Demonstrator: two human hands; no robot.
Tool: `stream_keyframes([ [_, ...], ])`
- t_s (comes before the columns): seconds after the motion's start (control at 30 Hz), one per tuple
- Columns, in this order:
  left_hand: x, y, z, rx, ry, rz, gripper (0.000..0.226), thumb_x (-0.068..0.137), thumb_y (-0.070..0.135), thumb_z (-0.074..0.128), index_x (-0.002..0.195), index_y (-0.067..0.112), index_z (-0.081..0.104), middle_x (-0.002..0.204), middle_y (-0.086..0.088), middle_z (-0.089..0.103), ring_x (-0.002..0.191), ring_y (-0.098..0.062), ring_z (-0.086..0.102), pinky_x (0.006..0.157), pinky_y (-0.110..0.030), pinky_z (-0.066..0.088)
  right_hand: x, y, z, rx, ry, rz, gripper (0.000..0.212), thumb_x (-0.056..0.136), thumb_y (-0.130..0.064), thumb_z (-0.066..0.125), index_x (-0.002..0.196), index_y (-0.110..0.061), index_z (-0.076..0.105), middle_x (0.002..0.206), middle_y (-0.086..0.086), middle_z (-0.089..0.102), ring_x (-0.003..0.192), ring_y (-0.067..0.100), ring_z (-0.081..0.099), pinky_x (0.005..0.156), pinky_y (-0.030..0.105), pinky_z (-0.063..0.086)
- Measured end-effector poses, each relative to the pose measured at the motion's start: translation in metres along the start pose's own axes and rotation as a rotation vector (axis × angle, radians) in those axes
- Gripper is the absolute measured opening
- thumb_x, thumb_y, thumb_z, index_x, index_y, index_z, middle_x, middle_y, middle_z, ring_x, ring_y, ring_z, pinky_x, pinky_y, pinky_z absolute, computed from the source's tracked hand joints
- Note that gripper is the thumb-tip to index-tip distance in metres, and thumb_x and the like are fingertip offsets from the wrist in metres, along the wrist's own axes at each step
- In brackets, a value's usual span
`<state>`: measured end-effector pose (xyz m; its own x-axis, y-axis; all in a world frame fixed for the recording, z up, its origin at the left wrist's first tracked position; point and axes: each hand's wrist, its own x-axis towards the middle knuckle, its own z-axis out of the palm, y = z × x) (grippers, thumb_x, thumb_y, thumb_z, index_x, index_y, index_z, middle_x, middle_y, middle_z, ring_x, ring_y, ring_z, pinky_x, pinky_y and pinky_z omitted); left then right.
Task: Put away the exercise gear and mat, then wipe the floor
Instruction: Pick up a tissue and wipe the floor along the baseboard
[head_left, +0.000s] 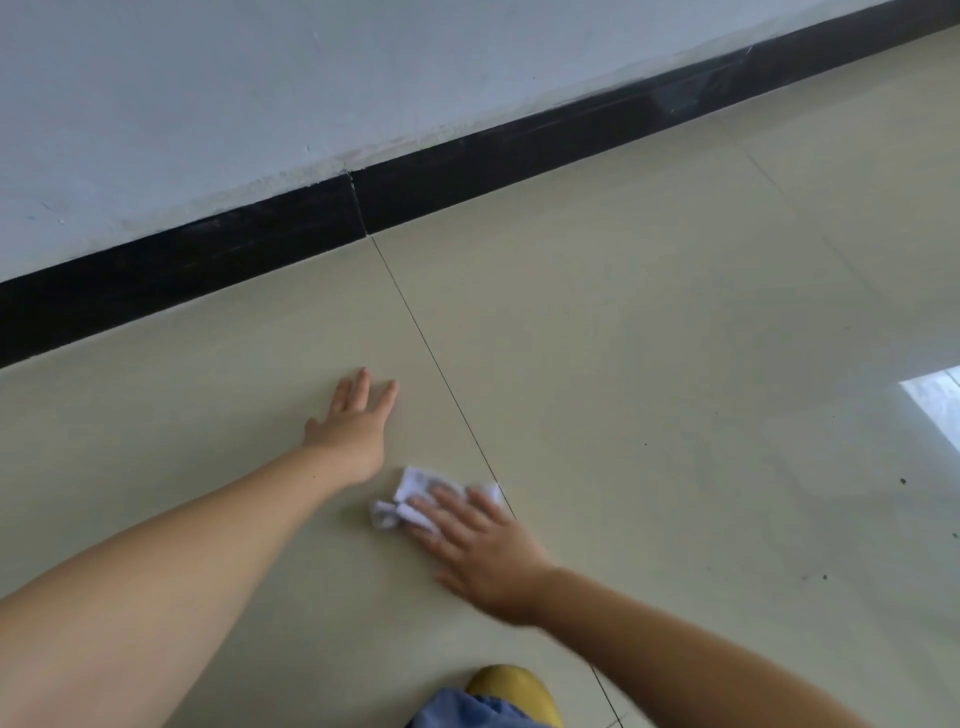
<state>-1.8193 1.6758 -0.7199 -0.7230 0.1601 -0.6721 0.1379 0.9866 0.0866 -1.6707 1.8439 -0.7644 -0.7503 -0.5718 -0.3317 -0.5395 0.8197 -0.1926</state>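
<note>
Head view: The right hand lay flat, fingers straight, and pressed a crumpled white cloth onto the tiled floor; judged, this flat press suited wiping. The cloth sat just left of a grout line, its long axis running roughly left to right. The left hand rested open on the floor, fingers spread toward the baseboard, holding nothing, probably as a brace.

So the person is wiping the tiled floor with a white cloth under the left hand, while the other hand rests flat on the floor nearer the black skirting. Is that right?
Not quite. In the head view the white cloth lies under the right hand, whose straight fingers press it to the tiled floor. It is the left hand that rests flat nearer the black skirting.
</note>
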Motion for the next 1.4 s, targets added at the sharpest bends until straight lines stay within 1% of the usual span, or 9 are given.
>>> stream_keyframes([
  [0.27,0.001,0.004,0.0,-0.012,0.047,-0.001,0.077,0.09,-0.001,0.032,0.15,0.034,0.0,0.158,0.002,-0.019,0.147,-0.02,-0.009,0.113,-0.05,0.023,-0.022,0.161,-0.052,0.412,0.07,1.077,0.061,0.101,-0.043,0.015,0.152,-0.017,-0.004,0.16,0.005,-0.01,0.147,0.025,-0.008,0.119,0.044,0.006],
  [0.43,0.003,0.018,0.0,-0.046,0.184,-0.054,0.061,0.09,0.006,0.038,0.146,0.025,0.022,0.159,-0.006,0.001,0.146,-0.026,0.006,0.113,-0.046,0.024,0.007,0.025,-0.011,0.134,0.101,0.42,0.066,0.089,-0.046,0.025,0.145,-0.012,0.034,0.153,0.007,0.033,0.138,0.034,0.034,0.102,0.051,0.04],
  [0.6,0.013,0.033,-0.007,-0.043,0.285,-0.014,0.057,0.092,0.009,0.039,0.146,0.019,0.024,0.158,-0.009,0.005,0.146,-0.024,0.007,0.114,-0.045,0.02,-0.016,0.039,-0.008,-0.011,0.024,-0.13,0.053,0.101,-0.044,0.02,0.146,-0.021,0.035,0.156,0.0,0.027,0.145,0.023,0.021,0.114,0.043,0.012],
  [0.7,0.024,0.051,-0.008,-0.034,0.342,0.054,0.058,0.095,0.016,0.039,0.149,0.018,0.017,0.159,-0.011,0.006,0.146,-0.024,0.005,0.115,-0.047,0.016,-0.045,0.142,-0.012,-0.03,0.062,0.079,0.056,0.101,-0.045,0.01,0.149,-0.02,0.027,0.157,-0.001,0.021,0.144,0.025,0.021,0.114,0.045,0.017],
  [0.93,0.066,0.122,-0.022,-0.016,0.259,0.299,0.062,0.099,0.024,0.034,0.152,0.017,0.003,0.16,-0.009,-0.005,0.147,-0.021,-0.005,0.117,-0.039,0.007,-0.052,0.329,-0.071,0.487,0.213,1.222,0.054,0.102,-0.036,0.021,0.152,-0.021,0.009,0.161,0.003,-0.005,0.147,0.024,-0.005,0.118,0.048,0.002],
  [1.0,0.081,0.138,-0.033,-0.041,0.247,0.256,0.064,0.099,0.028,0.033,0.152,0.02,-0.001,0.16,-0.007,-0.009,0.147,-0.02,-0.008,0.118,-0.043,0.004,-0.023,0.32,-0.074,0.408,0.185,1.17,0.055,0.102,-0.038,0.021,0.153,-0.019,0.009,0.161,0.005,-0.004,0.147,0.025,-0.006,0.119,0.046,0.001],
  [1.2,0.115,0.158,-0.042,-0.112,0.11,0.079,0.081,0.094,0.056,0.033,0.148,0.026,-0.019,0.153,0.001,-0.033,0.141,-0.016,-0.028,0.114,-0.051,-0.013,0.035,0.27,-0.068,0.075,0.126,0.126,0.058,0.096,-0.043,0.011,0.15,-0.024,0.024,0.159,-0.002,0.016,0.146,0.019,0.012,0.115,0.039,0.003],
  [1.27,0.115,0.155,-0.04,-0.08,0.077,0.085,0.1,0.084,0.071,0.038,0.145,0.026,-0.027,0.15,0.0,-0.038,0.139,-0.017,-0.033,0.112,-0.05,-0.016,0.035,0.312,-0.073,0.027,0.181,0.176,0.055,0.097,-0.039,0.021,0.149,-0.022,0.028,0.156,0.002,0.025,0.143,0.024,0.024,0.11,0.041,0.015],
  [1.4,0.113,0.153,-0.043,-0.025,0.003,0.086,0.122,0.073,0.077,0.05,0.139,0.022,-0.037,0.142,-0.002,-0.048,0.135,-0.021,-0.04,0.11,-0.052,-0.018,0.0,0.416,-0.089,0.27,0.319,0.922,0.055,0.099,-0.035,0.022,0.152,-0.026,0.011,0.161,0.001,0.002,0.148,0.023,0.004,0.117,0.046,0.012],
])
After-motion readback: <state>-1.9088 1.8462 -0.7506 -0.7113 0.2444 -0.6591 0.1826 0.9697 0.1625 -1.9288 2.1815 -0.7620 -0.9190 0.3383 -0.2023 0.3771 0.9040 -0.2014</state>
